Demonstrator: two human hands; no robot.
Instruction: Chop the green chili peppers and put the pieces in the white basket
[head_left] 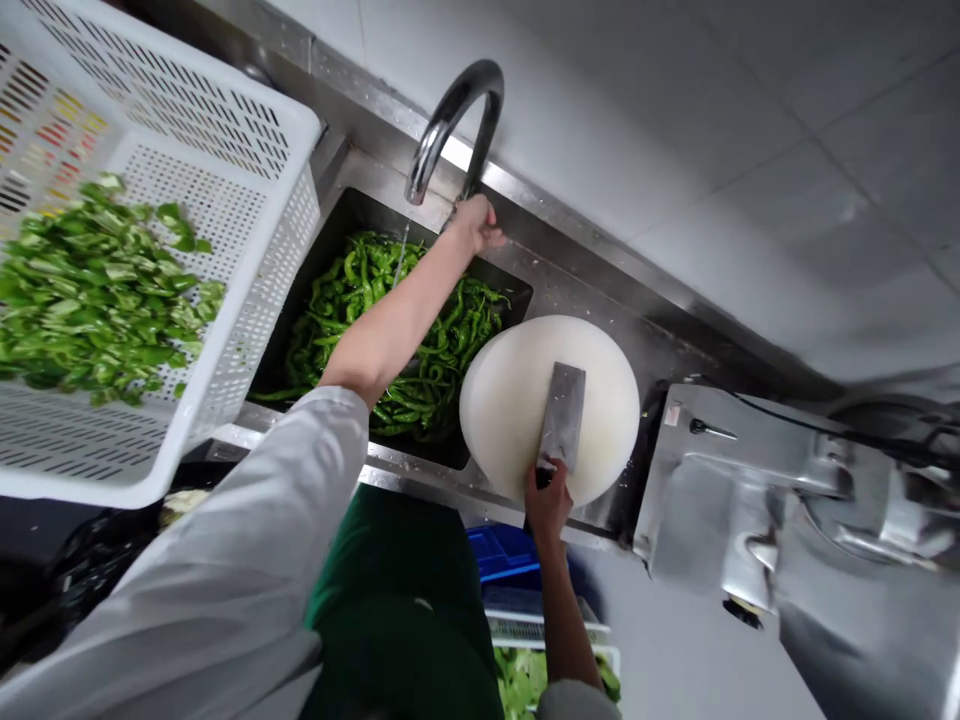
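Green cloth of an apron (405, 600) shows nearest, between the two forearms. Just beyond it, the right hand (551, 505) grips the handle of a cleaver (564, 415), whose broad blade lies on a round white chopping board (499, 410) and points away from the fingers. Well to the right of that hand stands a metal machine (694, 490). Under the left forearm, long green peppers (345, 305) fill a sink (358, 205), and on that arm's outer side a white perforated basket (281, 235) holds chopped green pieces (97, 300). Farthest out, the left hand (476, 225) is at the base of a curved faucet (431, 150), its fingers partly bent; whether it grips anything, I cannot tell. Beside its wrist, thin water (403, 250) falls from the spout onto the peppers. Behind rises a pale wall (637, 120).
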